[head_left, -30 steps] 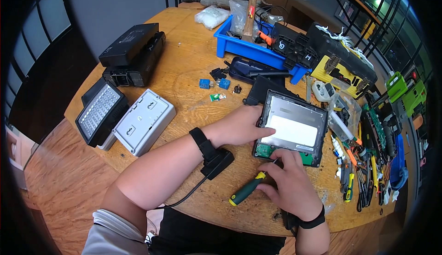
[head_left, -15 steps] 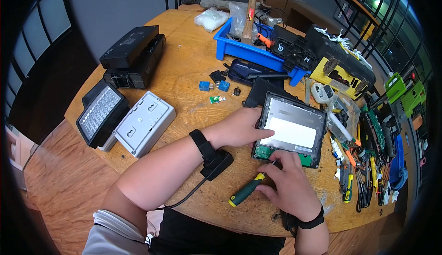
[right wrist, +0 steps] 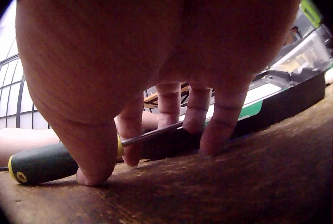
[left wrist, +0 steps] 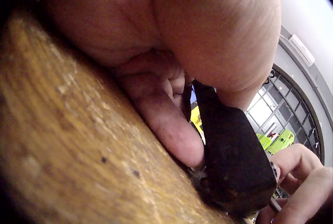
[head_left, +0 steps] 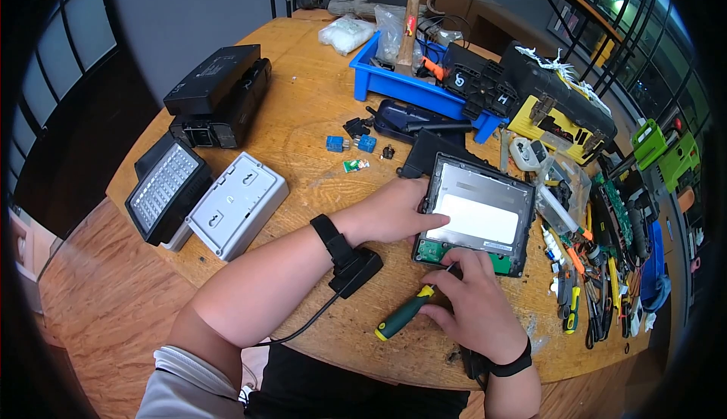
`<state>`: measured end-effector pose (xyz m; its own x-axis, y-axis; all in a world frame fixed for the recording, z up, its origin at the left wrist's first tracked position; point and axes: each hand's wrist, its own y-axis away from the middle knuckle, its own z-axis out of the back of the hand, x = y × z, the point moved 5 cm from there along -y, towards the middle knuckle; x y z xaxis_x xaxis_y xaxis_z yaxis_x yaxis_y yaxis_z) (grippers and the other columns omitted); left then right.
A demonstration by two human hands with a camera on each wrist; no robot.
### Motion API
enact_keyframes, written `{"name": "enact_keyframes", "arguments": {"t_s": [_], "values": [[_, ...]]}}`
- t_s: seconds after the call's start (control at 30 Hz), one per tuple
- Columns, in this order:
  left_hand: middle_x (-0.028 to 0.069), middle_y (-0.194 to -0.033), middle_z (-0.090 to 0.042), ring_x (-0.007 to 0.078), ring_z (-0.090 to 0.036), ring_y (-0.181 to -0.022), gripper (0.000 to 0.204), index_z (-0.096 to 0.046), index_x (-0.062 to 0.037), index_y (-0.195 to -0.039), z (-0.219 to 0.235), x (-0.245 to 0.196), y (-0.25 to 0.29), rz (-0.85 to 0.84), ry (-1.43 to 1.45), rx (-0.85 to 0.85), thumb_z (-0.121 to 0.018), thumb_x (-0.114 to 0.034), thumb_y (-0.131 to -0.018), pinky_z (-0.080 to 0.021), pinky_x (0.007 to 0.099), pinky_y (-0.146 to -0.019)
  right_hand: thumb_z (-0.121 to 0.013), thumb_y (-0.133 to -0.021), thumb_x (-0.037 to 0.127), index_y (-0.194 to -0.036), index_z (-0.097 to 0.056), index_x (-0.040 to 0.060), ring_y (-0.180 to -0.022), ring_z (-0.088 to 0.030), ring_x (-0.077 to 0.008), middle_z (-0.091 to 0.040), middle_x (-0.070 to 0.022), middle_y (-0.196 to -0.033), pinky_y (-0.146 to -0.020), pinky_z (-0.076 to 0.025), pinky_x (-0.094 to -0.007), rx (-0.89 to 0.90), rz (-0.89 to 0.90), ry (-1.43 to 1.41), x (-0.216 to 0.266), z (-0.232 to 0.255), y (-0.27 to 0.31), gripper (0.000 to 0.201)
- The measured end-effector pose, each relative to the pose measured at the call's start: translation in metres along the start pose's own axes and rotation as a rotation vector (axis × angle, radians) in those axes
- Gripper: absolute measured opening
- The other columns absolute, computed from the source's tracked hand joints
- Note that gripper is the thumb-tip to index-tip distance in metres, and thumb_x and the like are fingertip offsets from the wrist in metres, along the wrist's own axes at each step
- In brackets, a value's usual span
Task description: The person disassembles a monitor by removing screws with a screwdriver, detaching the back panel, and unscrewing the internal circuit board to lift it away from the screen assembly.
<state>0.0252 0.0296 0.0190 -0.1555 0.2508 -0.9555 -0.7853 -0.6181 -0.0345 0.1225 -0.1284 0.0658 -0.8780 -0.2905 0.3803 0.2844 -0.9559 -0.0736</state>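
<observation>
A black-framed electronic panel [head_left: 473, 184] lies open on the table, showing a silver metal back, a white label and a strip of green circuit board [head_left: 501, 263] at its near edge. My left hand [head_left: 388, 211] grips its left side, thumb on the metal back and fingers curled low against the dark frame [left wrist: 237, 156]. At the near edge, my right hand [head_left: 481, 305] holds a green and yellow screwdriver [head_left: 405, 314] between thumb and fingers. In the right wrist view its thin shaft [right wrist: 151, 136] runs across the fingers, close above the wood. The screwdriver's tip is hidden by the hand.
Blue connectors [head_left: 366, 143] and a small green board [head_left: 354, 165] lie beyond my left hand. A grey-white box [head_left: 238, 203] and an LED lamp [head_left: 168, 188] stand left. Behind is a blue bin [head_left: 409, 90]; tools crowd the right, including another screwdriver [head_left: 573, 309].
</observation>
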Motion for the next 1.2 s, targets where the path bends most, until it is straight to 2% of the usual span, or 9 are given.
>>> {"name": "enact_keyframes", "arguments": {"t_s": [0.1, 0.3, 0.53, 0.6, 0.7, 0.8, 1.2], "values": [[0.0116, -0.09, -0.07, 0.0149, -0.068, -0.07, 0.046, -0.058, 0.0044, -0.126, 0.0001, 0.0023, -0.0011, 0.01, -0.034, 0.032, -0.072, -0.027, -0.096, -0.057, 0.0291, -0.059, -0.083, -0.078, 0.021, -0.108, -0.069, 0.0091, -0.114, -0.05, -0.0359, -0.052, -0.0133, -0.118, -0.093, -0.05, -0.0448, 0.0, -0.002, 0.0, -0.0004, -0.0001, 0.0, 0.036], [0.0105, -0.09, -0.07, 0.0136, -0.066, -0.071, 0.047, -0.057, 0.004, -0.128, -0.0001, -0.0007, 0.0012, 0.016, 0.016, 0.024, -0.073, -0.026, -0.095, -0.057, 0.0287, -0.06, -0.083, -0.079, 0.022, -0.109, -0.069, 0.0096, -0.114, -0.05, -0.0353, -0.051, -0.013, -0.119, -0.093, -0.05, -0.0447, 0.012, -0.009, 0.0, -0.0004, -0.0001, 0.0006, 0.036], [0.0101, -0.089, -0.07, 0.0134, -0.066, -0.07, 0.046, -0.058, 0.0041, -0.127, -0.0003, -0.0001, 0.0008, 0.008, 0.013, 0.021, -0.072, -0.026, -0.096, -0.057, 0.0284, -0.059, -0.084, -0.078, 0.022, -0.11, -0.069, 0.0096, -0.114, -0.05, -0.0352, -0.051, -0.0134, -0.119, -0.094, -0.049, -0.0444, 0.004, -0.001, 0.0, -0.0011, -0.0009, 0.0009, 0.037], [0.0144, -0.094, -0.071, 0.0169, -0.069, -0.068, 0.041, -0.059, 0.0043, -0.126, -0.0001, -0.0002, 0.0006, 0.012, 0.011, 0.012, -0.071, -0.02, -0.095, -0.058, 0.0292, -0.058, -0.084, -0.078, 0.021, -0.109, -0.069, 0.0094, -0.114, -0.05, -0.0354, -0.051, -0.0135, -0.119, -0.094, -0.049, -0.0445, 0.005, 0.0, 0.001, -0.0013, -0.0011, 0.0009, 0.037], [0.0147, -0.093, -0.071, 0.017, -0.069, -0.067, 0.041, -0.059, 0.0044, -0.125, 0.0, -0.0005, 0.0008, 0.017, 0.006, 0.014, -0.071, -0.021, -0.095, -0.058, 0.0293, -0.057, -0.084, -0.077, 0.021, -0.109, -0.069, 0.0092, -0.114, -0.05, -0.0356, -0.051, -0.0135, -0.119, -0.094, -0.049, -0.0446, 0.01, -0.004, -0.003, -0.0013, -0.0013, 0.0004, 0.037], [0.0103, -0.089, -0.07, 0.0129, -0.066, -0.069, 0.046, -0.058, 0.0042, -0.127, 0.0004, 0.0006, 0.0011, 0.022, -0.007, 0.02, -0.072, -0.027, -0.096, -0.056, 0.0281, -0.059, -0.084, -0.078, 0.021, -0.109, -0.069, 0.009, -0.114, -0.049, -0.0357, -0.051, -0.0134, -0.119, -0.095, -0.049, -0.0447, 0.015, -0.008, -0.006, -0.0015, -0.0013, 0.0002, 0.037], [0.0106, -0.089, -0.07, 0.0134, -0.066, -0.069, 0.045, -0.059, 0.0049, -0.125, 0.0005, -0.0033, 0.0019, 0.005, -0.021, 0.009, -0.072, -0.026, -0.096, -0.056, 0.0286, -0.059, -0.083, -0.079, 0.021, -0.109, -0.069, 0.009, -0.115, -0.049, -0.036, -0.051, -0.0136, -0.119, -0.096, -0.048, -0.0445, 0.01, 0.002, -0.007, -0.0031, -0.0009, 0.0, 0.035]]}}
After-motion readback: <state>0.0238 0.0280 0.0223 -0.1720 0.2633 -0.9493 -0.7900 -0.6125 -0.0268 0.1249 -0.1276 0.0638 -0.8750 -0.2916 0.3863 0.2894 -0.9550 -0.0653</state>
